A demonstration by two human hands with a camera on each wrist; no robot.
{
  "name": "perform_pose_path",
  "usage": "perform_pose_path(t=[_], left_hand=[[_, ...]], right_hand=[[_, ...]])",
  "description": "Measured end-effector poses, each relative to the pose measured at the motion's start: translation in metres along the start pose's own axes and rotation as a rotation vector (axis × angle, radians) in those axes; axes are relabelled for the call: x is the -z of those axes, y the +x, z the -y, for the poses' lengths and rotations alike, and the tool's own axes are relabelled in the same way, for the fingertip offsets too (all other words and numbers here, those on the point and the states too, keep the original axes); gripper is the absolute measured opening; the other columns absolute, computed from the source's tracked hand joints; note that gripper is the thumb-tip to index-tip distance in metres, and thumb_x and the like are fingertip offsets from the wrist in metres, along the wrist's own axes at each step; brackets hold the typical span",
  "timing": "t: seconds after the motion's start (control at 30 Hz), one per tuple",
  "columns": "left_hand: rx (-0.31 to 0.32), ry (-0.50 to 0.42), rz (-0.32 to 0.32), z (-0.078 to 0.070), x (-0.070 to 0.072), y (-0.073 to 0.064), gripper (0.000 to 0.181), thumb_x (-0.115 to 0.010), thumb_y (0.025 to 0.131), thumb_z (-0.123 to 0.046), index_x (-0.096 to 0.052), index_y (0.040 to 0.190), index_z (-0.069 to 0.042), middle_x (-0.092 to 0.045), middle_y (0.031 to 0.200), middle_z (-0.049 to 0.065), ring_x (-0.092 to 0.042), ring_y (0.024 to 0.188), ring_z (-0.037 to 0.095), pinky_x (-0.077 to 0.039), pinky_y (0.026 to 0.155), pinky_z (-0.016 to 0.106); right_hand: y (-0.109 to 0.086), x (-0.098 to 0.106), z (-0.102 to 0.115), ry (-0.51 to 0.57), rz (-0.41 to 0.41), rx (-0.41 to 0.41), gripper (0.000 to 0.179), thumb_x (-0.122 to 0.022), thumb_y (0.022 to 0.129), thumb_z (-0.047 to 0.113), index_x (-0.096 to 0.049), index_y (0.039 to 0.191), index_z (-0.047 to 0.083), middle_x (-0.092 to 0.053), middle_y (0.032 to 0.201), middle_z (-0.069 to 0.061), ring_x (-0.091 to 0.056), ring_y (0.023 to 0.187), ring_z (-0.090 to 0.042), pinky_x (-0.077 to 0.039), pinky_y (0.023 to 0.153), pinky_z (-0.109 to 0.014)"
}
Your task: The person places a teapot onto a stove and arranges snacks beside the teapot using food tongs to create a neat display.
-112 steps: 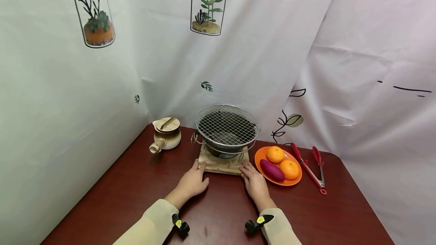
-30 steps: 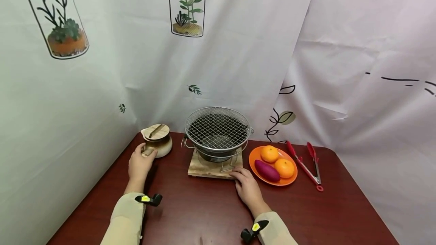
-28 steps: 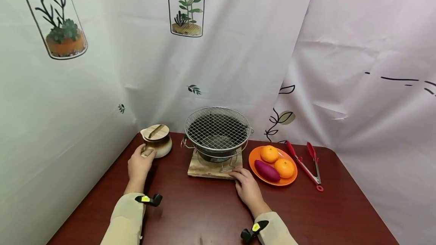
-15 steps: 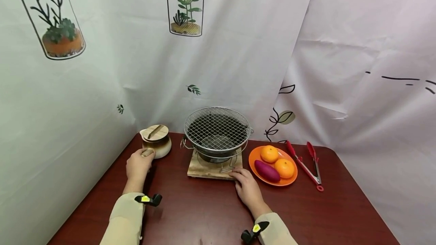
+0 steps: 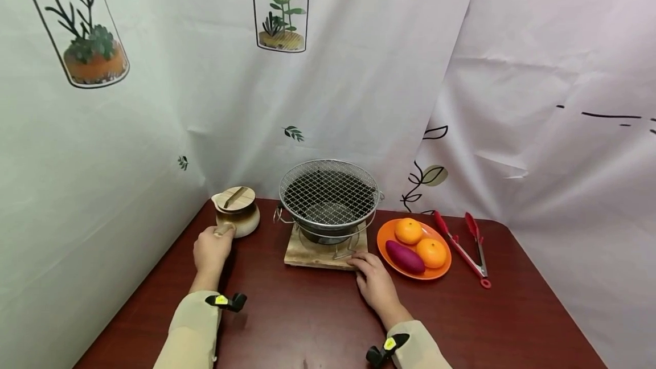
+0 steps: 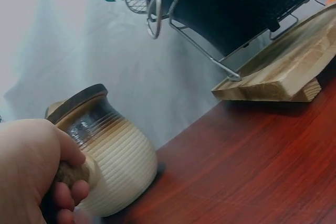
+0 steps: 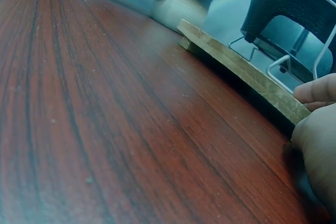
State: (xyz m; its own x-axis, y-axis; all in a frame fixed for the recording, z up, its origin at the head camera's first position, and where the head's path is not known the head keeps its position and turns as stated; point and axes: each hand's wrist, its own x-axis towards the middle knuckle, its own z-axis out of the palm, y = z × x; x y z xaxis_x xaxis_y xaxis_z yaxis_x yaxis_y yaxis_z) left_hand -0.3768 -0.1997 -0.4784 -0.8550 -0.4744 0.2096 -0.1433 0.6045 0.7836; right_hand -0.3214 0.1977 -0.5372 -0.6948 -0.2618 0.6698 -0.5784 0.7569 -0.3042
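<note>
On the left in the head view stands a small brown-and-cream ceramic teapot (image 5: pixel 245 222) with a flat wooden lid (image 5: pixel 236 199) and a side handle. My left hand (image 5: pixel 210 250) grips that handle, its fingers curled round it, as the left wrist view also shows (image 6: pixel 34 163). A round charcoal grill (image 5: pixel 328 198) with a wire mesh top stands on a wooden board (image 5: pixel 312 254) in the middle. My right hand (image 5: pixel 378 283) holds the board's front right corner, fingers over its top and the thumb at its front edge.
To the right of the board lies an orange plate (image 5: pixel 383 242) bearing two mandarins (image 5: pixel 431 252) and a purple sweet potato (image 5: pixel 405 257). Red-tipped tongs (image 5: pixel 468 255) lie beside it. Printed cloth (image 5: pixel 348 101) hangs behind the dark red table (image 5: pixel 287 323).
My left hand has gone from the board's left corner to the teapot's handle, and its fingers have since closed round it. The right hand stays at the board's corner. The view has shifted slightly.
</note>
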Motion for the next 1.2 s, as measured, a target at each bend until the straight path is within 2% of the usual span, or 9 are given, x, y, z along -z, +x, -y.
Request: perform_pose_path(t=[0.17,0.5,0.77,1.2], left_hand=[[-0.008,-0.031,-0.045,-0.002,-0.002,-0.003,0.048,-0.065,0.093,-0.036,-0.065,0.118,0.006,-0.066,0.111,0.032,-0.06,0.103,0.052,-0.045,0.087,0.061],[-0.013,-0.067,-0.083,-0.009,-0.001,-0.008,0.048,-0.066,0.093,-0.035,-0.066,0.119,0.005,-0.066,0.113,0.032,-0.06,0.105,0.051,-0.045,0.089,0.061],[-0.061,-0.06,-0.079,-0.026,0.008,-0.004,0.048,-0.068,0.091,-0.036,-0.068,0.12,0.002,-0.069,0.112,0.028,-0.062,0.103,0.048,-0.046,0.089,0.059],[-0.069,-0.053,-0.079,-0.039,0.02,0.001,0.047,-0.069,0.09,-0.037,-0.069,0.12,0.0,-0.069,0.112,0.026,-0.063,0.102,0.047,-0.047,0.087,0.058]], right_hand=[[0.0,0.003,0.003,0.015,0.023,-0.027,0.035,-0.076,0.078,-0.008,-0.076,0.106,0.013,-0.067,0.114,-0.003,-0.06,0.113,-0.025,-0.05,0.099,-0.043],[-0.002,0.003,0.005,0.0,0.04,-0.036,0.04,-0.075,0.077,-0.008,-0.075,0.108,0.017,-0.066,0.115,0.0,-0.059,0.114,-0.022,-0.051,0.098,-0.042],[-0.002,0.003,0.003,0.009,0.036,-0.036,0.04,-0.076,0.077,-0.007,-0.075,0.109,0.016,-0.066,0.116,0.0,-0.059,0.114,-0.023,-0.051,0.098,-0.042],[-0.002,0.004,0.005,0.011,0.024,-0.022,0.038,-0.076,0.076,-0.006,-0.075,0.108,0.014,-0.067,0.116,-0.001,-0.06,0.114,-0.024,-0.051,0.097,-0.043]])
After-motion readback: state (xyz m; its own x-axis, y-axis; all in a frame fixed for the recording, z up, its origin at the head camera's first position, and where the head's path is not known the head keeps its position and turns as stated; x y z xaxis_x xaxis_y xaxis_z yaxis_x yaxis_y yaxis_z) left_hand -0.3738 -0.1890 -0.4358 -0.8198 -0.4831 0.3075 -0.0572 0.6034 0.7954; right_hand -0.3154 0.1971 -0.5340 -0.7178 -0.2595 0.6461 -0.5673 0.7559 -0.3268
